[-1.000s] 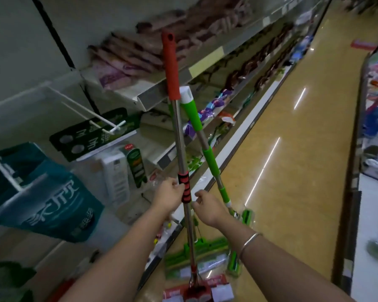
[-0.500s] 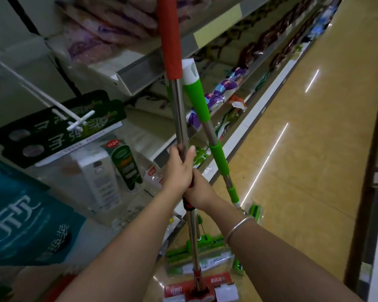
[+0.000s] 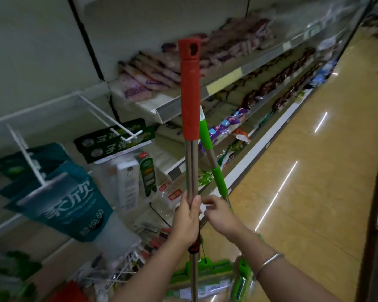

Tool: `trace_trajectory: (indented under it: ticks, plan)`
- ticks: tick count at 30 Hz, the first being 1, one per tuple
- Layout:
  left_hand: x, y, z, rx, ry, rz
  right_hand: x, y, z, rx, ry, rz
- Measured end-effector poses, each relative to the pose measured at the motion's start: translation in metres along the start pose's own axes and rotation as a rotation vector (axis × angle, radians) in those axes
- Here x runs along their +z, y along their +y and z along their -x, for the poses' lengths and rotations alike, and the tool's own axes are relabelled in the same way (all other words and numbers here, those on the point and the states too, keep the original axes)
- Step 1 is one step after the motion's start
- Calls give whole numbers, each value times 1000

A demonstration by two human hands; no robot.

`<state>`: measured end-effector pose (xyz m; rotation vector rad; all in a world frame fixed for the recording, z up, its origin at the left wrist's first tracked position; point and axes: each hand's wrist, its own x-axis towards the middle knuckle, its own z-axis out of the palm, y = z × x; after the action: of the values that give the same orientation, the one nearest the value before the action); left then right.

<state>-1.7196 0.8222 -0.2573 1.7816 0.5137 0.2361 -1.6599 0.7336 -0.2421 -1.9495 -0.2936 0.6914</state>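
Two hands (image 3: 187, 221) (image 3: 222, 214); red mop (image 3: 190, 94), green mop (image 3: 219, 182)

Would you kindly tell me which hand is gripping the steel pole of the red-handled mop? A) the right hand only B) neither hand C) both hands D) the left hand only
D: the left hand is curled round the pole of the red-handled mop, while the right hand is beside it with loose fingers, off that pole.

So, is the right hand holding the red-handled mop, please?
No, only the left hand grips the red-handled mop; the right hand hovers open.
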Motion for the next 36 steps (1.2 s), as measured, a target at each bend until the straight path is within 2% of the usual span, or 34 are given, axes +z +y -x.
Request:
trace_trajectory:
  ticks: [3, 8, 14, 20, 25, 29, 36]
  plan:
    - [-4, 9, 38, -2, 11, -72, -29, -64, 25, -193, 114, -157]
    - [-13, 2, 111, -100, 104, -107, -38, -178, 115, -571, -206, -467]
    - [-62, 52, 193, -55, 288, -145, -8, -241, 213, -803, -449, -428]
    - [-139, 66, 284, -58, 496, -131, 57, -290, 309, -992, -648, -356]
    - [-208, 59, 382, -79, 667, -131, 138, -317, 395, -1181, -637, -167]
    - [-264, 45, 467, -150, 794, -198, 210, -328, 466, -1324, -550, 53]
    - [-363, 13, 588, -207, 1042, -224, 331, -352, 574, -1483, -485, 191]
